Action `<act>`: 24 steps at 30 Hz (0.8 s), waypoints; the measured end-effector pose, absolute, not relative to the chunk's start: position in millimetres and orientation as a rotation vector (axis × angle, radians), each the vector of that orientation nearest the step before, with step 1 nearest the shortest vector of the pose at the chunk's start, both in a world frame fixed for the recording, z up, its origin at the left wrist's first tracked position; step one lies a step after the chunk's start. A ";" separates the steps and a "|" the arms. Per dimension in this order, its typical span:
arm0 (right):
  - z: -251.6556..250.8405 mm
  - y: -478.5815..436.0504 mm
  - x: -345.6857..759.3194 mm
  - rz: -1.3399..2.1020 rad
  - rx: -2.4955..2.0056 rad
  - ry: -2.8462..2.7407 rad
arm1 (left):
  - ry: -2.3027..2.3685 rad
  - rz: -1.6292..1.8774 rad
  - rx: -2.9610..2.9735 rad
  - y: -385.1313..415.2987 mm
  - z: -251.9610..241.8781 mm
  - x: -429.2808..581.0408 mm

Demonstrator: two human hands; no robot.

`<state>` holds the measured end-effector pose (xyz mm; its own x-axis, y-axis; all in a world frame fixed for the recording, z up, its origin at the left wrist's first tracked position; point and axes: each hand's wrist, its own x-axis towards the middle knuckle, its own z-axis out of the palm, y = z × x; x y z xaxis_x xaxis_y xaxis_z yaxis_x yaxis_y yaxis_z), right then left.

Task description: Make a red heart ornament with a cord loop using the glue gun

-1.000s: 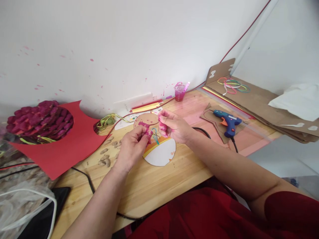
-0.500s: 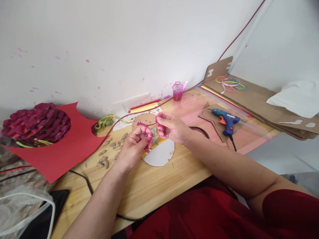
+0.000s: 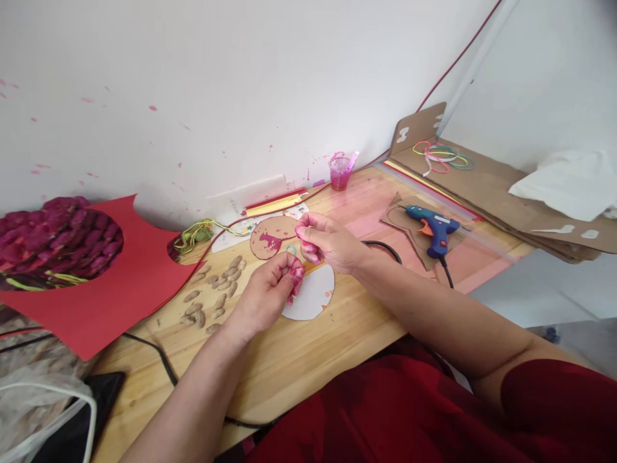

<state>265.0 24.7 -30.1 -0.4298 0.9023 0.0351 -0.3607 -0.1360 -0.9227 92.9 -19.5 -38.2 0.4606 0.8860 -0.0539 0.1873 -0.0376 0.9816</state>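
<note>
My left hand [image 3: 276, 286] is closed in a pinch, its fingertips stained magenta. A small loop of thin teal cord [image 3: 290, 249] shows just above it, between the hands. My right hand [image 3: 328, 241] is pinched too, a little higher and to the right, fingertips also stained. Most of the cord is hidden by the fingers. Beneath both hands lies a round white paper disc [image 3: 313, 294] with an orange-yellow edge. A brown cardboard disc [image 3: 263, 239] with magenta paint rests behind them. Unshelled peanuts [image 3: 195, 308] are scattered left of my left hand.
A glue gun [image 3: 438, 230] lies on a cardboard piece [image 3: 395, 218] at right. A cup of magenta paint [image 3: 340, 175] stands by the wall. Red card [image 3: 144, 263] and magenta-painted peanuts [image 3: 62, 238] are at left. Coloured cords [image 3: 441, 157] lie on cardboard, back right.
My left hand has moved slightly right and down, closer below my right hand. The teal loop now shows above the left fingers instead of hanging between the hands. The view has shifted slightly.
</note>
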 end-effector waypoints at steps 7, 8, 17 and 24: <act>-34.6 29.1 266.1 1.692 -0.719 -1.175 | 0.982 0.794 1.448 -18.4 -45.6 95.5; -34.3 30.0 266.8 1.687 -0.717 -1.166 | 0.968 0.821 1.420 -17.2 -46.5 95.7; -29.7 28.3 267.7 1.633 -0.767 -1.158 | 1.215 1.085 1.418 -9.6 -42.7 93.0; -32.1 28.3 266.5 1.654 -0.687 -1.108 | 1.234 0.974 1.423 -11.8 -42.5 93.8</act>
